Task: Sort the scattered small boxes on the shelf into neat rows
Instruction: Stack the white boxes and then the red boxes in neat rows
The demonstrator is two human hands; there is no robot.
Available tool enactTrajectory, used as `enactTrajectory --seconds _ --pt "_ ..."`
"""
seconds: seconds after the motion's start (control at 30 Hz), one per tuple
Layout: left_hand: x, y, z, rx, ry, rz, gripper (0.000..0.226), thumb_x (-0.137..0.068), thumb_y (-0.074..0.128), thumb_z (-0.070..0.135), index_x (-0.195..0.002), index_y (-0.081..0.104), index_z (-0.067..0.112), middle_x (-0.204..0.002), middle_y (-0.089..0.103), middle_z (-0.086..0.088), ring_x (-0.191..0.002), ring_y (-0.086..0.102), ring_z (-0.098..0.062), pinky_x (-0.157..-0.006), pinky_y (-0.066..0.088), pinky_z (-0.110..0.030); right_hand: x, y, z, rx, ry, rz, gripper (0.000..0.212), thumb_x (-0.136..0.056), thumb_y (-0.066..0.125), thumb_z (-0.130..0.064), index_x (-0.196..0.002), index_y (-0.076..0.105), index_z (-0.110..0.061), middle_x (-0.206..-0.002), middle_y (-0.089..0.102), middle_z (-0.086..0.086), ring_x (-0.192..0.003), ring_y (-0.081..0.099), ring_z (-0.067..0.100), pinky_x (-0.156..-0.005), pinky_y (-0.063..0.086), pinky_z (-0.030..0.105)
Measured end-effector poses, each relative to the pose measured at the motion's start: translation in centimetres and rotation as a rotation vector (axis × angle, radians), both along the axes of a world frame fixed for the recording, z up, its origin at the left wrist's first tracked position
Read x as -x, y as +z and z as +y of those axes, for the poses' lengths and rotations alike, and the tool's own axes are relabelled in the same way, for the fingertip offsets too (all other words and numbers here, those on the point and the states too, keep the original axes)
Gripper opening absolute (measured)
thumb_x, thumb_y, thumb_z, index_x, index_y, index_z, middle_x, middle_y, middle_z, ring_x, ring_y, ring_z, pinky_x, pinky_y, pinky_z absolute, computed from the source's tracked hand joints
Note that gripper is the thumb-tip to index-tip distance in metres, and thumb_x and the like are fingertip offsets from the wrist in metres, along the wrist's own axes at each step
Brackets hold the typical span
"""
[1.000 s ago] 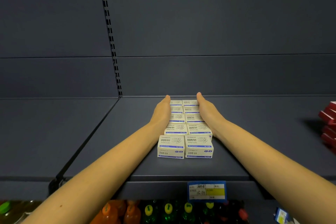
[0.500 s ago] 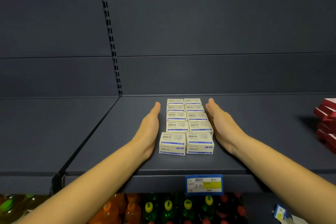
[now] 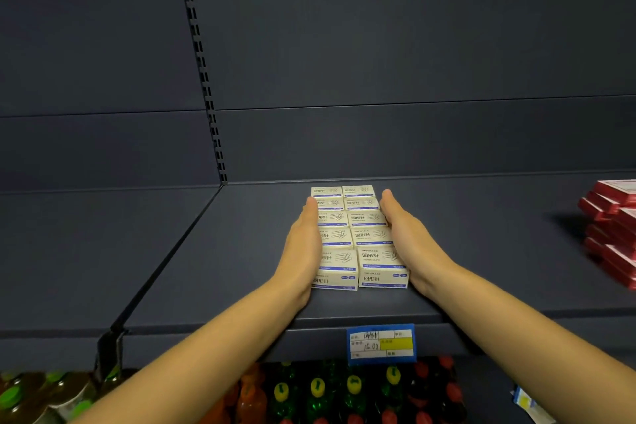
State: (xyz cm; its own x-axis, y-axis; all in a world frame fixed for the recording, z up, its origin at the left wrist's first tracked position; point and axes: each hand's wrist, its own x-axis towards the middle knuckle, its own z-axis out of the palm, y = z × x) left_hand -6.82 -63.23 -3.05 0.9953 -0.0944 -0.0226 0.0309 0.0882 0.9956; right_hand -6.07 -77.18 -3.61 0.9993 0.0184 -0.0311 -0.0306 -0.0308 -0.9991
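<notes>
Both my hands are back in against the small boxes (image 3: 358, 237) now (two tidy columns mid-shelf (image 3: 481, 251)), left hand (image 3: 303, 251) and right hand (image 3: 411, 239) flat, fingers straight, pressing the sides.

Paper-clip boxes (image 3: 358, 237) were lined up in two touching columns on the dark shelf (image 3: 223, 268). Their outer sides were pressed by the flat left hand (image 3: 304, 251) and right hand (image 3: 411, 244).
</notes>
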Motion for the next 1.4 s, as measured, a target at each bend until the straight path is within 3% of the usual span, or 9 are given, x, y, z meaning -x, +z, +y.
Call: enactTrajectory --seconds 0.07,0.13,0.23,0.4,0.57,0.8,1.0,1.13,1.4 --pt "0.2 0.1 0.2 -0.009 -0.024 0.009 0.050 -0.096 0.024 0.052 -0.112 0.061 0.023 -0.095 0.073 -0.002 -0.079 0.072 -0.016 -0.071 0.056 -0.029 0.4 0.2 -0.1 0.024 0.009 -0.015 0.040 -0.095 0.026 -0.054 -0.100 0.061 -0.033 -0.081 0.074 -0.011 -0.070 0.072 0.006 -0.052 0.054 0.017" --pt "0.0 0.1 0.6 -0.033 0.001 -0.039 0.047 -0.096 0.026 0.049 -0.113 0.060 0.022 -0.104 0.071 0.000 -0.093 0.069 -0.015 -0.088 0.052 -0.033 0.9 0.6 -0.7 0.050 -0.007 -0.034 0.033 -0.095 0.027 -0.051 -0.104 0.056 -0.037 -0.081 0.071 -0.022 -0.078 0.067 -0.004 -0.070 0.049 0.010" --pt "-0.1 1.2 1.4 -0.283 0.077 -0.340 0.031 -0.097 0.035 0.035 -0.118 0.056 0.024 -0.110 0.060 0.018 -0.098 0.053 0.011 -0.089 0.042 -0.016 2.0 1.6 -3.0 0.259 -0.063 -0.163 0.041 -0.097 0.036 -0.036 -0.136 0.042 -0.023 -0.136 0.050 -0.013 -0.124 0.043 0.001 -0.101 0.027 0.017" --pt "0.9 4.6 0.0 -0.663 -0.105 -0.657 0.022 -0.093 0.046 0.028 -0.103 0.065 0.025 -0.105 0.065 0.016 -0.100 0.056 0.004 -0.088 0.040 -0.010 4.7 5.7 -8.7 0.817 0.076 -0.372 0.030 -0.094 0.046 -0.024 -0.123 0.055 -0.025 -0.119 0.060 -0.013 -0.115 0.054 0.005 -0.102 0.037 0.022" --pt "2.3 7.5 -5.7 -0.801 -0.220 -0.798 0.020 -0.090 0.051 0.029 -0.095 0.068 0.022 -0.095 0.068 0.014 -0.092 0.058 0.004 -0.083 0.040 -0.008 7.1 9.1 -15.6 1.173 0.046 -0.488 0.028 -0.092 0.050 -0.029 -0.119 0.058 -0.029 -0.114 0.061 -0.019 -0.108 0.055 -0.003 -0.098 0.040 0.017" --pt "2.8 7.6 -16.4 -0.862 -0.242 -0.918 0.014 -0.085 0.058 0.027 -0.094 0.068 0.022 -0.091 0.067 0.015 -0.093 0.055 0.004 -0.082 0.036 -0.001 8.0 11.4 -28.2 1.180 0.056 -0.465 0.022 -0.085 0.058 -0.033 -0.106 0.059 -0.040 -0.102 0.061 -0.029 -0.097 0.057 -0.015 -0.085 0.045 0.007" --pt "1.6 6.7 -24.8 -0.894 -0.211 -0.854 0.035 -0.082 0.059 0.040 -0.114 0.061 0.026 -0.106 0.059 0.020 -0.095 0.055 0.005 -0.082 0.037 -0.001 7.2 11.4 -37.5 1.142 0.127 -0.396 0.021 -0.074 0.062 -0.044 -0.094 0.056 -0.048 -0.103 0.062 -0.030 -0.097 0.056 -0.018 -0.081 0.047 0.005" --pt "0.8 6.8 -27.3 -0.874 -0.284 -0.692 0.044 -0.074 0.059 0.049 -0.114 0.058 0.030 -0.099 0.051 0.030 -0.094 0.053 0.008 -0.077 0.042 -0.002 6.6 10.6 -40.6 1.178 0.159 -0.340 0.044 -0.054 0.056 -0.064 -0.095 0.055 -0.048 -0.106 0.061 -0.027 -0.101 0.059 -0.006 -0.085 0.048 0.014" --pt "-0.4 6.8 -28.4 -0.863 -0.355 -0.590 0.046 -0.065 0.062 0.051 -0.105 0.062 0.028 -0.106 0.063 0.014 -0.102 0.058 -0.006 -0.089 0.047 -0.019 5.8 8.9 -42.9 1.188 0.244 -0.289 0.061 -0.048 0.060 -0.070 -0.100 0.063 -0.040 -0.098 0.065 -0.024 -0.094 0.059 -0.003 -0.086 0.052 0.024"
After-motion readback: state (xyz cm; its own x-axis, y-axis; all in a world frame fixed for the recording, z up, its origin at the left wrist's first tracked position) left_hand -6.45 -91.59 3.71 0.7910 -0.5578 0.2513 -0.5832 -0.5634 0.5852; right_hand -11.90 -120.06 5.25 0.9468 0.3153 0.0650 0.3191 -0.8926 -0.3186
